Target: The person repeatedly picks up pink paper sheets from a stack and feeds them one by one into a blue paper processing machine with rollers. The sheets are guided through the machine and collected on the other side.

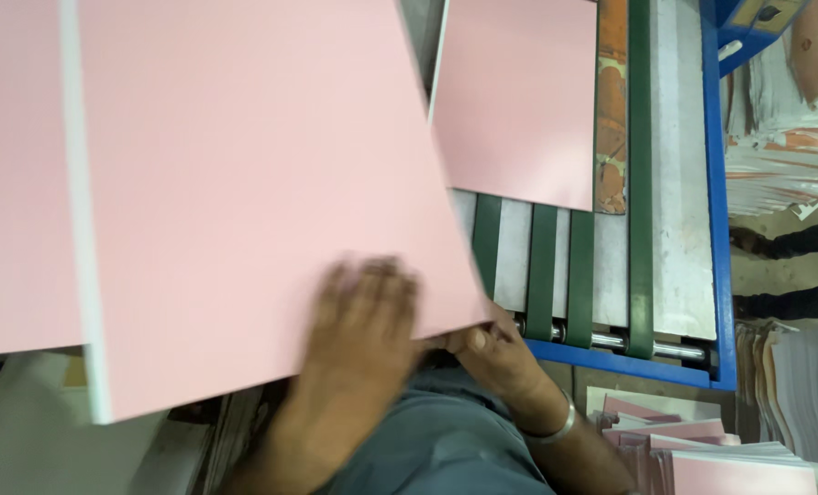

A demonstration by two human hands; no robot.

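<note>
A large pink sheet [244,183] fills the foreground, tilted, with a white edge along its left side. My left hand [363,321] lies flat on top of it near its lower right corner, fingers spread and blurred by motion. My right hand [491,353], with a metal bangle [556,426] on the wrist, pinches that corner from below. A second pink sheet [519,101] lies further off on the conveyor's green belts [542,275].
The conveyor has a blue frame [719,229] and metal rollers at its near end. Another pink stack [15,183] sits at the far left. Piles of printed paper [794,385] stand at the right, and pink sheets [702,449] at the lower right.
</note>
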